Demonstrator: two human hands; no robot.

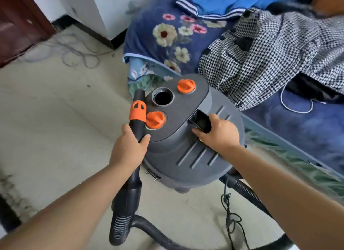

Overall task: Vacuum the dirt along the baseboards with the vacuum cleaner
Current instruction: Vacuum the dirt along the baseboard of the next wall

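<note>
Two hands are on the machine at once: your left hand [128, 145] is wrapped around the black hose handle [138, 115] just below its orange collar, thumb and fingers curled round it, while your right hand [216, 132] rests on the top of the vacuum cleaner [186, 138], its fingers reaching into the recessed carry handle [200, 122]; from this angle you cannot tell for sure whether they are hooked under the handle or only pressing at its edge. The grey canister stands on the pale floor [55, 119] in the middle of the view, close against the bed [279, 123] on its right, with its open port [162, 96] and two orange caps [186, 86] facing up. Expect the body to be rigid and fairly heavy, so lift or drag it by that recess rather than by the lid. The ribbed hose [119, 227] looping near you is flexible and will trail and snag, and the power cord [229, 212] lies loose on the floor beside it. The handle is stiff plastic, so steer from where you already grip it. The dark baseboard [96, 34] runs along the far wall, well apart from the nozzle end.
</note>
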